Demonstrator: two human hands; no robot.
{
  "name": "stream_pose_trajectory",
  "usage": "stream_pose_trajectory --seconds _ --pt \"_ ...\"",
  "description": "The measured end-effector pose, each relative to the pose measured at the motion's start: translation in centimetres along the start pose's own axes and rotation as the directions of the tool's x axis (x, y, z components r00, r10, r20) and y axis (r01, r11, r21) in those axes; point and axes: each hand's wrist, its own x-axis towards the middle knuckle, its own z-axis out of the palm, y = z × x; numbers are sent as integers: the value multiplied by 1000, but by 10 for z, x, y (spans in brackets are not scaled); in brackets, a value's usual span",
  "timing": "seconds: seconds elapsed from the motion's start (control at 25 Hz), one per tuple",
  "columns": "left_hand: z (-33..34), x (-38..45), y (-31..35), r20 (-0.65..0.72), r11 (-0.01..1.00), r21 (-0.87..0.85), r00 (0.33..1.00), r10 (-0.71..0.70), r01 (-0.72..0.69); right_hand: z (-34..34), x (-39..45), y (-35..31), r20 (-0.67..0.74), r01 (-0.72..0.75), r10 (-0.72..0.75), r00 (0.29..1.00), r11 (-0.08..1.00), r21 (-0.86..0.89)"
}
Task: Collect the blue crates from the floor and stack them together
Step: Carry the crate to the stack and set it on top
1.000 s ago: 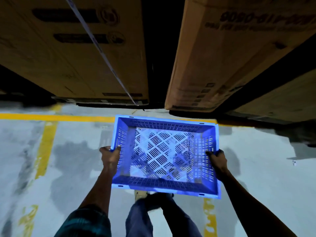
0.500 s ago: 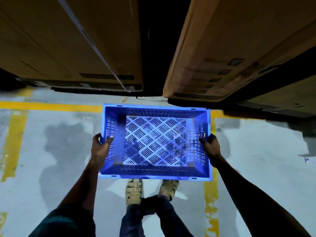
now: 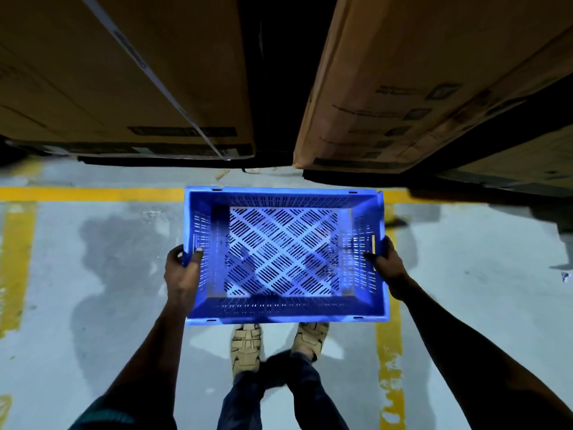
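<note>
Crate has drifted nearer the boxes since a second ago, carried level above the floor, left hand and right hand gripping its side rims, stacking pending.

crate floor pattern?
Blue crate: diagonal lattice of diamond panels, each cut with parallel slots. Head view shows it best.

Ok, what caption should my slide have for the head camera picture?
Both hands, left hand and right hand, hold an empty blue crate above the floor.
</note>
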Motion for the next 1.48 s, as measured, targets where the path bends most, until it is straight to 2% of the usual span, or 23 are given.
stream_pose_trajectory --seconds 0.16,0.28,0.44,0.6,0.72,0.84,0.96,1.08,1.32,1.48 --pt "8 -5 -2 61 996 77 997 49 -54 5 2 -1 33 61 -58 998 995 -79" --pt "11 4 -2 123 987 152 992 32 -51 14 7 2 -27 56 -61 998 986 -157" --pt "17 28 -28 116 937 346 993 7 -47 24 10 6 -74 -19 -6 997 943 -332" --pt "24 -10 4 71 849 525 997 21 -56 26 11 9 -76 -45 15 997 907 -418" --pt "35 -22 16 41 853 522 999 -13 -10 33 -3 14 -97 -26 -29 995 853 -520" --pt "52 -49 36 194 865 480 980 54 -143 40 -33 9 -71 18 -63 996 860 -510" --pt "65 -104 61 401 872 406 911 99 -273 45 -78 -4 -83 54 -86 993 944 -327" --pt "54 -168 79 584 850 305 789 190 -430 48 -152 -18 -186 69 -94 978 988 -137" --pt "-26 -264 107 766 742 247 594 244 -623 30 -315 -36 -382 119 -88 920 991 59" --pt "-91 -331 126 904 620 145 358 234 -771 20 -437 -23 -547 143 -31 836 976 163"
